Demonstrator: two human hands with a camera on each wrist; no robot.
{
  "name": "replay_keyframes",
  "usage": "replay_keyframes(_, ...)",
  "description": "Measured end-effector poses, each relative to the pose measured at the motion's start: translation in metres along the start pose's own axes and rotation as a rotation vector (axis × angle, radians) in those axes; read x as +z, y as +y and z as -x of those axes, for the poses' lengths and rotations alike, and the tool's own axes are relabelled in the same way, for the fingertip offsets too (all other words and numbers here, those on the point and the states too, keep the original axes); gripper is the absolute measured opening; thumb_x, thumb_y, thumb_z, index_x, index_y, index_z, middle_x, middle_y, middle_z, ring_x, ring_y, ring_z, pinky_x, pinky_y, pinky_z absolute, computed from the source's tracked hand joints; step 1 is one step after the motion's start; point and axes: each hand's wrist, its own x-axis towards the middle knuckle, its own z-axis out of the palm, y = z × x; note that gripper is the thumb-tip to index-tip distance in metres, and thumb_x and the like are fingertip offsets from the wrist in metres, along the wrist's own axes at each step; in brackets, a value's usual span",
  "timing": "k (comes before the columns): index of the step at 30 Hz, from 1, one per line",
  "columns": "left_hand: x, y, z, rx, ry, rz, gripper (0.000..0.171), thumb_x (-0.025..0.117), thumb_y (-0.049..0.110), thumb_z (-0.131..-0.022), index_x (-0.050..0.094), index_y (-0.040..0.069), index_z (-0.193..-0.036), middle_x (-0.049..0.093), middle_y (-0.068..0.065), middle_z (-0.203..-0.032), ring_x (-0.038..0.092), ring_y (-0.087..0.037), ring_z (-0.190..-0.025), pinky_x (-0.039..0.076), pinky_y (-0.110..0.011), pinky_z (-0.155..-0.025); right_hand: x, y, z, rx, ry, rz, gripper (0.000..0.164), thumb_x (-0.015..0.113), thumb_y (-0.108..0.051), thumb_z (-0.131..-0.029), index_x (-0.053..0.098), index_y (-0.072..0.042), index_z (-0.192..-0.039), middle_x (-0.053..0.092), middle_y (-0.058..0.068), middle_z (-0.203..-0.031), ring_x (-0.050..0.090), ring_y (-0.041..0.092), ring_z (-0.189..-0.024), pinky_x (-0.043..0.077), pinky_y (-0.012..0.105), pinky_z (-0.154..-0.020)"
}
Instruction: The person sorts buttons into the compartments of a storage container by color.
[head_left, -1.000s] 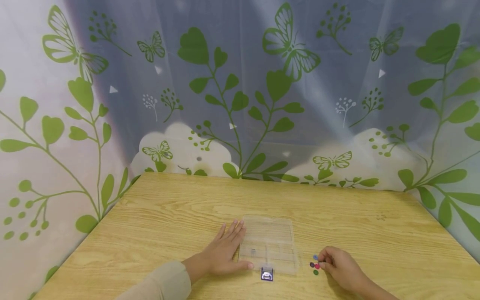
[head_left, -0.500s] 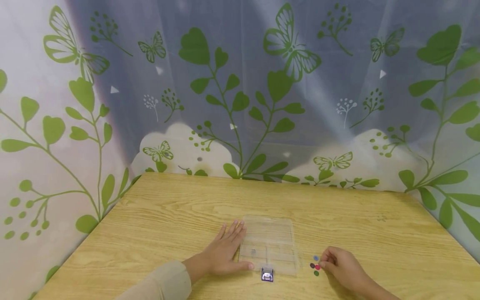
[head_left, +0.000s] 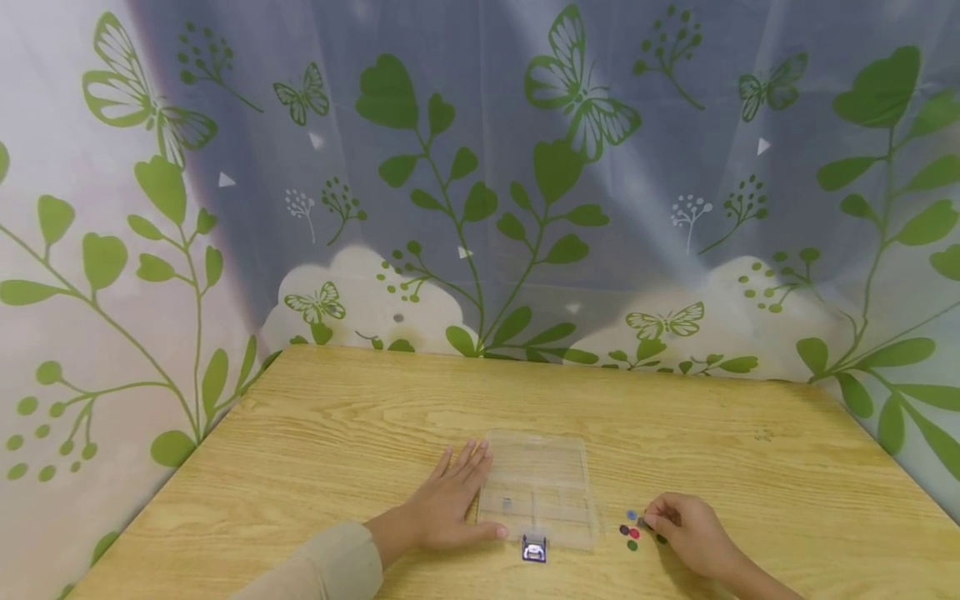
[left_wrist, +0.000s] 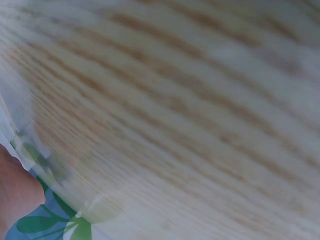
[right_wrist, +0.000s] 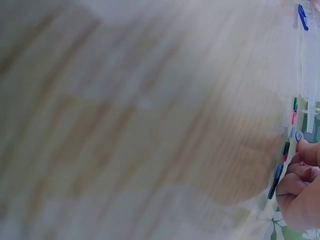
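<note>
In the head view, my left hand (head_left: 450,500) lies with straight fingers along the left side of a clear plastic compartment box (head_left: 536,458), thumb at its front edge. A purple-blue latch (head_left: 534,549) juts from the front of the box. My right hand (head_left: 690,533) pinches a small greyish-blue button (right_wrist: 299,136) between thumb and index finger. Several loose buttons lie beside these fingertips: a blue button (head_left: 632,515), a dark button (head_left: 624,530), a pinkish-red button (head_left: 634,533) and a green button (head_left: 632,546). Other buttons are partly hidden by the hand.
The wood-grain table (head_left: 360,417) reaches back to a curtain (head_left: 480,208) printed with green leaves and butterflies. A small transparent piece (head_left: 507,503) shows in a left compartment of the box. The left wrist view holds mostly blurred tabletop and part of a hand (left_wrist: 17,192).
My right hand has lifted slightly off the button group, with a greyish button now visible at its fingertips and a dark green one uncovered beneath. My left hand stays in place.
</note>
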Motion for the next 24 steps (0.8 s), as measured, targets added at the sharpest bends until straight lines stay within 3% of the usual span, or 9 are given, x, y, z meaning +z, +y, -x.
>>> replay_keyframes(14,-0.001,0.001,0.001,0.016,0.016,-0.009,0.093,0.042,0.066,-0.086,0.015,0.000,-0.147,0.006,-0.015,-0.156,0.004,-0.029,-0.145,0.007,-0.051,-0.117,0.003,-0.004,-0.002,0.108,0.042,-0.021,0.008,0.057,-0.003,-0.088,0.062,-0.001,-0.082,0.060,0.000,-0.076,0.045,0.005,-0.066,0.040,0.017,-0.055)
replay_keyframes(24,0.000,0.001,0.000,0.007,0.015,-0.010,0.094,0.043,0.065,-0.086,0.015,0.001,-0.148,0.006,-0.014,-0.157,0.003,-0.029,-0.145,0.005,-0.051,-0.117,0.005,-0.012,-0.005,0.086,0.052,-0.040,0.008,0.059,-0.006,-0.088,0.063,-0.001,-0.082,0.061,0.001,-0.075,0.050,0.005,-0.067,0.044,0.016,-0.059)
